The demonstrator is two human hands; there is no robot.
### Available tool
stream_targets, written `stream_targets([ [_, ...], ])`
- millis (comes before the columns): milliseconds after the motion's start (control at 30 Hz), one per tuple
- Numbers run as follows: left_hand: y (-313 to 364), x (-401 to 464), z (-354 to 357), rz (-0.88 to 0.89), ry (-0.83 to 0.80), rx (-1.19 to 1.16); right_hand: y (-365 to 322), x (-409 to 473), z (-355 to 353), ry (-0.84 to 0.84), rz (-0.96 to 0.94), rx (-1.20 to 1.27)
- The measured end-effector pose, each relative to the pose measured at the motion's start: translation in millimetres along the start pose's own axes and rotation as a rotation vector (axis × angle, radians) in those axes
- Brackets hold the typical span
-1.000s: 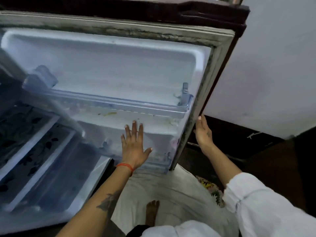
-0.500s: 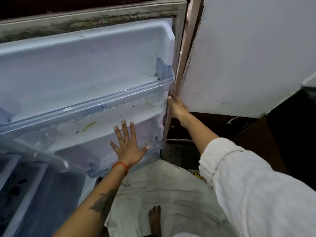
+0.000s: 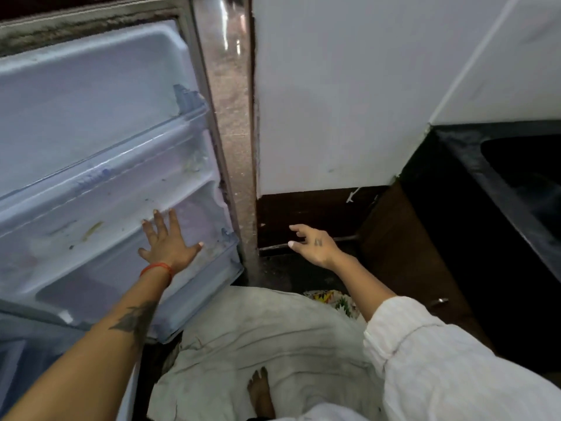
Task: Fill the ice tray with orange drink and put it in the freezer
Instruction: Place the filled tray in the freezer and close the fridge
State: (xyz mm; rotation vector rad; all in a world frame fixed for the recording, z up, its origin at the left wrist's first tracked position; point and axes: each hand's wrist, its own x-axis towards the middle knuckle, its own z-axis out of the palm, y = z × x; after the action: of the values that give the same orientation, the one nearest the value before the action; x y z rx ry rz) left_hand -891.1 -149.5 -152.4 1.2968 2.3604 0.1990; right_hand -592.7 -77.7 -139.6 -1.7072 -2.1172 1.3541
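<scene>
Pressing flat on the fridge door [image 3: 100, 123] inner lining near its lower right corner, left hand [image 3: 165, 243] fingers spread. Right hand [image 3: 314, 246] loose, fingers relaxed, holding nothing, beside door's outer edge. Ice tray not visible.

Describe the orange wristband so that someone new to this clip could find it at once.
Start at the open fridge door filling the left of the view. The left hand presses flat on its inner liner; the orange wristband circles that wrist, the only orange thing against pale plastic.
</scene>
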Motion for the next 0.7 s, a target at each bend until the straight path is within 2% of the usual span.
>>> stream_targets([
  [67, 25, -12, 10, 0.019, 0.017, 0.007, 22, -25, -17, 0.04, -0.013, -0.04],
  [133, 61, -33, 31, 0.124, -0.001, 0.0, 46, -55, -35, 0.104, -0.033, -0.096],
  [400, 253, -169, 133, 0.537, -0.178, -0.003, 166, -219, -115, 0.529, -0.001, -0.135],
  [700, 424, -325, 205, 1.066, -0.252, -0.126, 300, -410, -169, 0.976, 0.256, -0.064],
])
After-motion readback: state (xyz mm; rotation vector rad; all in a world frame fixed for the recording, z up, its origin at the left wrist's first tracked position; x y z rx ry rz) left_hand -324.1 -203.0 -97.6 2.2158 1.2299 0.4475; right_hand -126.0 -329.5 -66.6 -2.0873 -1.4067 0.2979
